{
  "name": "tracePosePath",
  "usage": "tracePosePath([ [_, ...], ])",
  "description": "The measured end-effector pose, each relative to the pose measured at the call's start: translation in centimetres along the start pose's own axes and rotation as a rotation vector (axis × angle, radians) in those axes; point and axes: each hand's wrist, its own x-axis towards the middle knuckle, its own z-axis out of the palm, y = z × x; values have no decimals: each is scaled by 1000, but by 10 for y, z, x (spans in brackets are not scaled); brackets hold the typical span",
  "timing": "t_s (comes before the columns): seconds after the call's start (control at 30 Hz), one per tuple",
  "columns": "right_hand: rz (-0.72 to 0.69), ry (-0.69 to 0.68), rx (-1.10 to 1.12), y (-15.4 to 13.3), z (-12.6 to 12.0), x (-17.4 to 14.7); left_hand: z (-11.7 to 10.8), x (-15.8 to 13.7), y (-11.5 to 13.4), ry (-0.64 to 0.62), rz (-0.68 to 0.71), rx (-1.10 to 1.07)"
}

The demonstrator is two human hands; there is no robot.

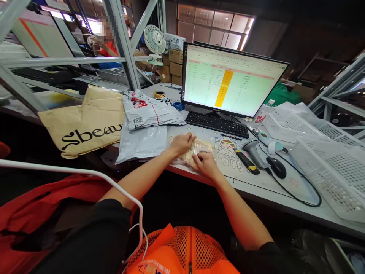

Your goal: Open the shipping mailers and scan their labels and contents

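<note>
A clear plastic bag with something cream-coloured and soft inside [189, 158] lies at the front edge of the desk. My left hand [182, 144] pinches its far left part, fingers closed. On the bag's near right side, my right hand [206, 163] grips the plastic between thumb and fingers. What the cream item is I cannot make out. Just left of the bag are a grey mailing bag [142, 142] and, on top of it, a white printed mailing bag [154, 112].
A beige mailing bag [94, 118] hangs over the left desk edge. Behind my hands stand a keyboard [216, 123] and monitor [230, 82]. To the right are a utility knife [247, 161], barcode scanner [255, 154], mouse [277, 168] and white baskets [327, 167]. A white cable [108, 180] crosses the left foreground.
</note>
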Motion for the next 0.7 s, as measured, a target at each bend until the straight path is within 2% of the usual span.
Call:
tracePosePath([
  [0.07,-7,-21,42,-6,-9,-21,-10,10,-16,52,-43,41],
  [0.17,-75,48,10,-7,-25,-49,-19,26,-35,133,-148,91],
  [0.27,-118,121,-8,2,-39,-61,-19,32,-37,175,-183,116],
  [0.33,-124,156,15,11,-47,-64,-19,25,-30,194,-33,106],
  [0.43,-100,286,24,21,-62,-69,-23,-3,-16,250,386,82],
  [0.5,-77,394,19,17,-72,-70,-28,-25,-6,181,632,59],
  [0.53,-75,432,27,12,-75,-68,-29,-35,-2,93,719,39],
  [0.6,-104,440,72,-4,-78,-60,-30,-47,8,-134,783,-5],
  [0.63,-137,407,101,-12,-76,-53,-29,-48,12,-224,725,-13],
  [0.7,-198,289,143,-25,-66,-36,-24,-43,18,-293,458,24],
])
